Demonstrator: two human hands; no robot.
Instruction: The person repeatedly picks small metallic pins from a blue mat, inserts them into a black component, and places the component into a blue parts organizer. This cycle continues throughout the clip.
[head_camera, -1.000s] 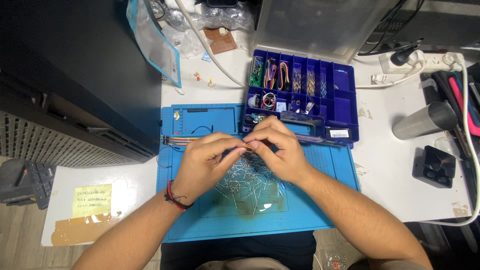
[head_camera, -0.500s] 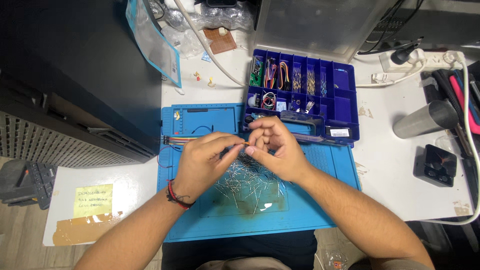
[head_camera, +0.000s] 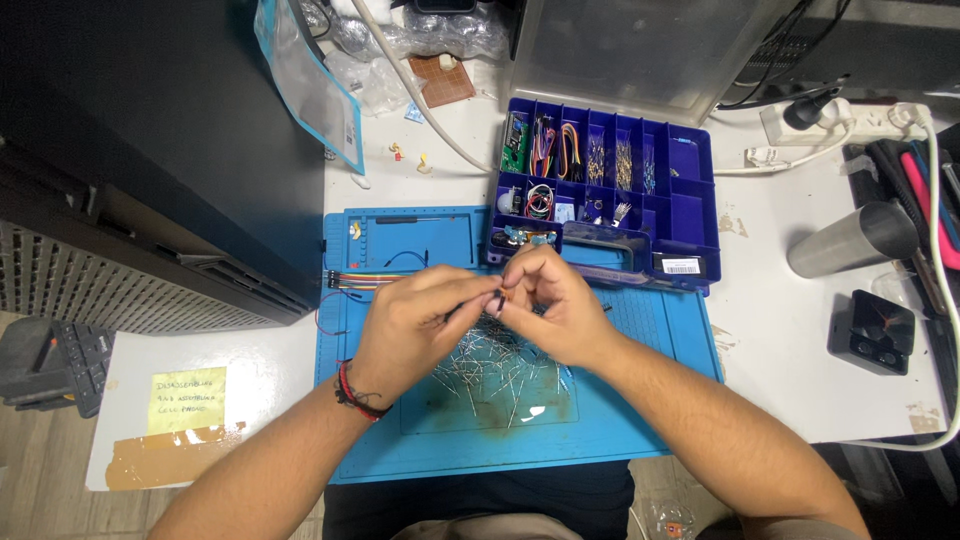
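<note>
My left hand and my right hand meet fingertip to fingertip above a blue work mat. Between the fingertips they pinch a small dark electronic part, too small to tell more. Under the hands lies a clear plastic bag with several thin metal-legged components. A rainbow ribbon cable lies on the mat just left of my left hand. A red band is round my left wrist.
A dark blue compartment box with wires and small parts stands behind the mat. A steel cup lies on its side at right, a small black box below it. A power strip is far right. A yellow note is at left.
The hands have stayed together over the mat, with small finger shifts; the right hand's fingers have lifted slightly.
</note>
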